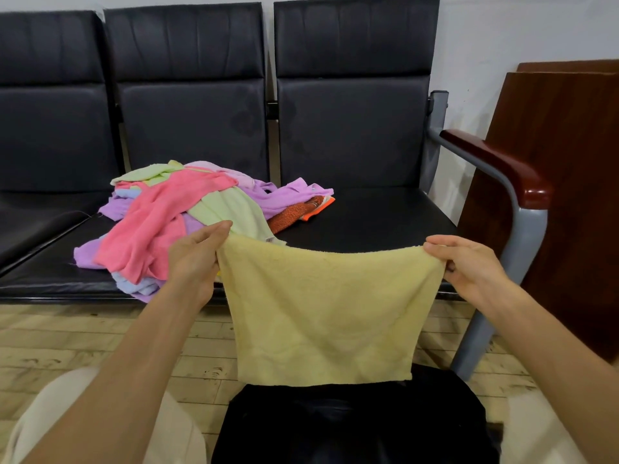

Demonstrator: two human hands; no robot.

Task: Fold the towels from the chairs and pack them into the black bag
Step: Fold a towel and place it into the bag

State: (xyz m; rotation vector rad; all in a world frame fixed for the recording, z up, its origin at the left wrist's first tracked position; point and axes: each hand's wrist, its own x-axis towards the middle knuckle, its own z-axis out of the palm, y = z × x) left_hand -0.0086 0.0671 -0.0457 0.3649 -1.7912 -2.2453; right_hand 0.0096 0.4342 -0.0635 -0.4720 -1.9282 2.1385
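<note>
1. Yellow terry towel (328,313) hangs spread in the air, in front of the front edge of the chair seat (368,222) and over the black bag (355,426). The bottom hem is free and looks just above the bag.
2. Left hand (196,259) pinches the top left corner and right hand (469,266) pinches the top right corner. The hands are well apart, both clamped on the towel, with the top edge taut and slightly sagging.
3. Step is probably the first fold: the towel is opened flat, not yet halved.
4. To do it well, bring the two pinched corners together so the side edges meet, and check the hems line up before letting go. Keep light tension so the terry doesn't bunch.
5. The second fold likely needs support. The bare right part of the seat looks usable, or the lap.
6. Risks are a corner slipping from a pinch, or the loose hem dragging into the bag early and crumpling.
7. Pile of mixed towels (187,216) lies unfolded on the middle seat, reaching its front edge, so the task is likely early. The bag's contents can't be seen.
</note>
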